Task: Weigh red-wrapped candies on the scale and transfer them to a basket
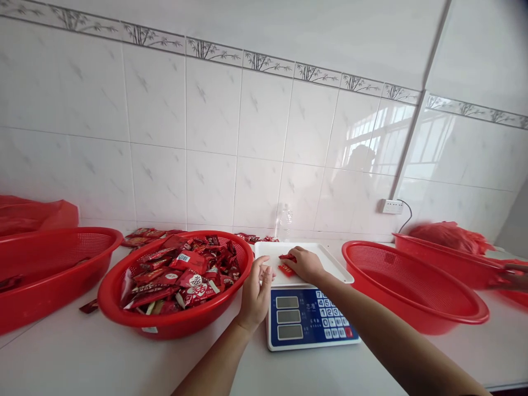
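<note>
My right hand (306,265) is over the white tray (330,263) of a weighing scale, its fingers closed on a small red packet (287,257). Another red packet (286,270) lies on the tray just under those fingers. At the tray's left edge, my left hand (256,289) is held up with loosely bent fingers apart and nothing visible in it. Beside it stands a red plastic basket (108,291) heaped with red snack packets (193,275). In front of the tray is the scale's blue panel (307,319) with its displays and keypad.
To the right is a red basket (412,322); behind it another basket (445,258) bears red plastic bags, and another person's hand (515,276) touches its side. A further basket (53,291) is at far left. A clear bottle (285,223) and loose packets (144,237) line the wall.
</note>
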{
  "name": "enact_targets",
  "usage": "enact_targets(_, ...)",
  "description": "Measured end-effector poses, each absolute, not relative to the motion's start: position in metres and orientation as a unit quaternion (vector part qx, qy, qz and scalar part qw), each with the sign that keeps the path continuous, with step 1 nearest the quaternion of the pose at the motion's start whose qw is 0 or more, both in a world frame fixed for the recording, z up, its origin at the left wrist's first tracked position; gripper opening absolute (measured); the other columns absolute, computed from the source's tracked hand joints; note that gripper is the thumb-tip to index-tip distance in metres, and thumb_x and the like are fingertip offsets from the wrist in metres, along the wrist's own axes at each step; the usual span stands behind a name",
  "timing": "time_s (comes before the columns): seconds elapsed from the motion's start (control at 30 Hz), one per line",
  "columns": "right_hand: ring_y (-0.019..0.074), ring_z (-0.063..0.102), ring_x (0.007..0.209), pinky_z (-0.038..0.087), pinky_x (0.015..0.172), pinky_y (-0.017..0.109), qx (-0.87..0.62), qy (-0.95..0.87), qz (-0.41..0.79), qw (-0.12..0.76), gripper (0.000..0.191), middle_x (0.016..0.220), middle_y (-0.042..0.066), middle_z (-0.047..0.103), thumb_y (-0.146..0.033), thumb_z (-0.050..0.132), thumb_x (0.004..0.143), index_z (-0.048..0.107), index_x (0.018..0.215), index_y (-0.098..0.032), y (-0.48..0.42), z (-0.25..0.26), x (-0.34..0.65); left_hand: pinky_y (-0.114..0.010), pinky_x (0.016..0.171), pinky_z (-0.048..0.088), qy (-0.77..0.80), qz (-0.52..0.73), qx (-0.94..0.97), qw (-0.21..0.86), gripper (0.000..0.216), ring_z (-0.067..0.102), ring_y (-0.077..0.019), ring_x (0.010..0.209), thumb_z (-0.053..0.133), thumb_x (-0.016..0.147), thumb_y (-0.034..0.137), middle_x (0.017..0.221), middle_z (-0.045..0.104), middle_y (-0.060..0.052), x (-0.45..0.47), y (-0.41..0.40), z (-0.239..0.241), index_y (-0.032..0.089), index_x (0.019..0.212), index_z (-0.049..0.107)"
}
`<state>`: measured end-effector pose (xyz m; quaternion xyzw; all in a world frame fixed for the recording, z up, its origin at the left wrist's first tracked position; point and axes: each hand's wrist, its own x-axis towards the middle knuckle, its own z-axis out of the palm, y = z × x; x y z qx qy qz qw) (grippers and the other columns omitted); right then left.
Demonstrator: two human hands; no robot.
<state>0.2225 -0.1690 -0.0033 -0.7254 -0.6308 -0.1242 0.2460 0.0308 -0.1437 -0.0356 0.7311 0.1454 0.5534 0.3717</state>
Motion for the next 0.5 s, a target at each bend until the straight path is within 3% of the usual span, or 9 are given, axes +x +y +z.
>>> enact_targets(0.27,0.0165,0.062,0.076,0.038,0.062,0.025,-0.75,-0.568,-0.168,0.293,0.036,0.091,0.002,0.069,-0.052,0.045,0.092,0.066,0.088,-0.023,-0.172,0.022,0.241,-0.032,0.074,0.051,0.162,0.555,0.724,0.375,0.034,0.059,-0.0157,0.075,0.038,0.096,0.045,0.083,0.059,-0.003,0.03,-0.148,-0.029,0.019,0.117,0.047)
enact_targets(0.5,0.0205,0.062,0.079,0.035,0.057,0.026,-0.811,-0.456,-0.184,0.317,0.041,0.092,0.004,0.071,-0.058,0.043,0.089,0.066,0.09,-0.025,-0.22,0.047,0.316,-0.03,0.072,0.051,0.148,0.554,0.733,0.367,0.032,0.059,-0.0152,0.072,0.039,0.096,0.042,0.077,0.058,-0.001,0.03,-0.146,-0.029,0.02,0.118,0.048)
